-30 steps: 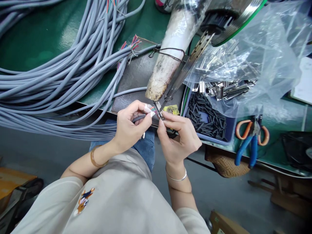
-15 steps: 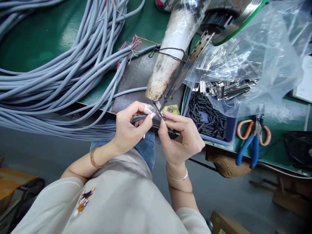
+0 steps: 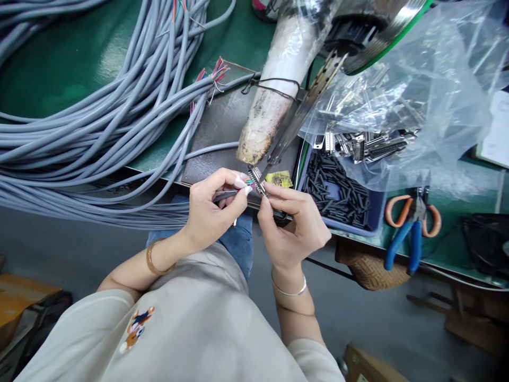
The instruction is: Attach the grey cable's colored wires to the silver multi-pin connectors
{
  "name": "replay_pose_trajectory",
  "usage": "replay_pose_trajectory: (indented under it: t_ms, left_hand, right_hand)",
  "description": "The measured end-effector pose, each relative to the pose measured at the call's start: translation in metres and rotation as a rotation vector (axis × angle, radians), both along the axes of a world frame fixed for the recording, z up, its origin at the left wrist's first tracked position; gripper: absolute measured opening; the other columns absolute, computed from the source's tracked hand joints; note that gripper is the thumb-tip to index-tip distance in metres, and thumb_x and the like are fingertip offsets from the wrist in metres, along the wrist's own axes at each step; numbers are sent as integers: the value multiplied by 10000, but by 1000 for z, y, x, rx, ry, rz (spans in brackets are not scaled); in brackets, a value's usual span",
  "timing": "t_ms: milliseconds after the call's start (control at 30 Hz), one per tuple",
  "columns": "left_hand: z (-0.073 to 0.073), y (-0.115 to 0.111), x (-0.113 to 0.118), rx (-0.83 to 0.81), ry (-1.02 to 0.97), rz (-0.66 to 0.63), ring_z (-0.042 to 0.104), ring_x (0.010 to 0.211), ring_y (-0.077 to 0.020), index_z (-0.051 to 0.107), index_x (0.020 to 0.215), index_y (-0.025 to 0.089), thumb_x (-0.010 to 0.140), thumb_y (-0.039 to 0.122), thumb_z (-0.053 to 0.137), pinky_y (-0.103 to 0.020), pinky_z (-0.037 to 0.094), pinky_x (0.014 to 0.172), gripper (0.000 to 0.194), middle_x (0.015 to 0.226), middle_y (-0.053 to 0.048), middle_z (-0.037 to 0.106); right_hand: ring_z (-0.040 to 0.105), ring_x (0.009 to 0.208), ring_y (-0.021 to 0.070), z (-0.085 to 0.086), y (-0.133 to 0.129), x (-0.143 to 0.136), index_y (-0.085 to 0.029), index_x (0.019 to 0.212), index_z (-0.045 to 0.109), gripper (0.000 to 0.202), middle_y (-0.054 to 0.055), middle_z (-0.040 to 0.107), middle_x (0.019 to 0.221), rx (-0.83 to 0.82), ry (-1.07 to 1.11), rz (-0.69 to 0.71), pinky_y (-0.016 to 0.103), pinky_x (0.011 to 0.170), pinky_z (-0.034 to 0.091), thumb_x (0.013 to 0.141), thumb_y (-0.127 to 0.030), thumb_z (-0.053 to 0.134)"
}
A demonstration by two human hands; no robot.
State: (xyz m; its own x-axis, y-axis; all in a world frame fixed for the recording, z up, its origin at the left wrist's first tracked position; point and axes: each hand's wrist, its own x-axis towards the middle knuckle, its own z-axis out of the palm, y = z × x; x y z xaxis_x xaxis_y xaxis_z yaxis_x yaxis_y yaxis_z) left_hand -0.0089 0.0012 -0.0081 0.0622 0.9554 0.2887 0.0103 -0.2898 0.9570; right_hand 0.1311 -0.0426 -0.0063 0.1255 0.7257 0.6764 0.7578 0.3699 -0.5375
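Note:
My left hand (image 3: 217, 209) is closed on the end of a grey cable, pinching its thin coloured wires (image 3: 248, 182) between thumb and forefinger; white wraps cover those fingertips. Between the thumb and fingers of my right hand (image 3: 292, 220) is a metal multi-pin connector (image 3: 258, 181), tilted, its pin row toward the wires. The wire ends meet the connector, though individual joints are too small to make out. Right at the connector is the tip of a soldering iron (image 3: 284, 138), slanting down from above. A white, scorched-ended tube (image 3: 266, 116) hangs just above my fingers.
Bundled grey cables (image 3: 99, 143) cover the left of the green table. A blue tray (image 3: 374, 225) of short black sleeves stands to the right, beneath a plastic bag (image 3: 449, 106) of metal connectors. Farther right lie blue-handled pliers (image 3: 413, 239). A yellow sponge (image 3: 279, 179) sits near the iron.
The connector has turned slightly and shifted a little left at the iron's tip. My right hand has moved slightly left with it; my left hand is nearly still.

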Motion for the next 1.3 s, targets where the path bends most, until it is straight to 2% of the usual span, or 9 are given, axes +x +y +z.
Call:
replay_pose_trajectory:
  t_ms: [200, 367, 567, 667, 833, 1000, 1133, 1300]
  left_hand:
    - [-2, 0, -3, 28, 30, -19, 715, 795, -120, 659, 808, 169, 843, 116, 711, -195, 562, 659, 82, 898, -39, 761]
    - [-2, 3, -7, 148, 103, -75, 702, 747, -112, 685, 846, 163, 859, 105, 700, -175, 513, 561, 61, 936, -58, 766]
    - [1, 8, -7, 289, 211, -26, 718, 821, -131, 669, 842, 166, 880, 93, 660, -204, 545, 655, 83, 903, -49, 772]
    - [2, 9, -7, 267, 195, -37, 710, 801, -126, 661, 845, 162, 878, 89, 662, -199, 543, 652, 80, 881, -47, 759]
    - [0, 9, -8, 160, 156, -62, 647, 671, -87, 655, 840, 159, 871, 97, 678, -163, 449, 506, 73, 887, -46, 747]
    - [1, 9, -6, 246, 187, -25, 678, 744, -108, 651, 845, 165, 884, 117, 676, -175, 480, 552, 67, 883, -45, 751]
    - [4, 10, -6, 298, 193, -13, 645, 694, -93, 652, 859, 174, 893, 122, 669, -174, 462, 528, 64, 893, -41, 751]
    - [3, 9, -10, 240, 197, -56, 656, 708, -103, 662, 850, 172, 893, 133, 668, -177, 472, 524, 58, 912, -57, 755]
  right_hand:
    - [777, 899, 165, 0, 0, 0, -233, 905, 648, 181, 14, 808, 1017, 0, 36, 2, 317, 804, 631, 858, -87, 745]
    - [777, 899, 164, 0, 1, 0, -238, 921, 664, 191, 7, 808, 1018, -6, 21, 0, 322, 811, 635, 859, -75, 740]
    - [779, 913, 159, 0, 5, -1, -230, 926, 663, 187, 19, 811, 1030, 22, -18, -1, 310, 825, 636, 859, -77, 748]
    - [777, 911, 161, 0, 7, -1, -228, 916, 666, 173, 20, 811, 1020, 21, 0, 1, 314, 819, 635, 862, -87, 750]
    - [775, 898, 159, -2, 8, -1, -231, 910, 667, 168, 11, 810, 1005, 9, 22, -6, 319, 814, 634, 865, -91, 748]
    - [774, 899, 160, 0, 9, -1, -231, 908, 672, 173, 11, 810, 1016, 21, 2, -15, 318, 814, 636, 859, -87, 753]
    - [773, 911, 163, 5, 9, -3, -230, 925, 690, 203, 18, 808, 1028, 33, -10, -21, 319, 833, 642, 837, -66, 772]
    - [779, 911, 166, 2, 4, -1, -242, 926, 667, 190, 28, 807, 1057, 33, -61, -12, 302, 807, 656, 847, -101, 766]
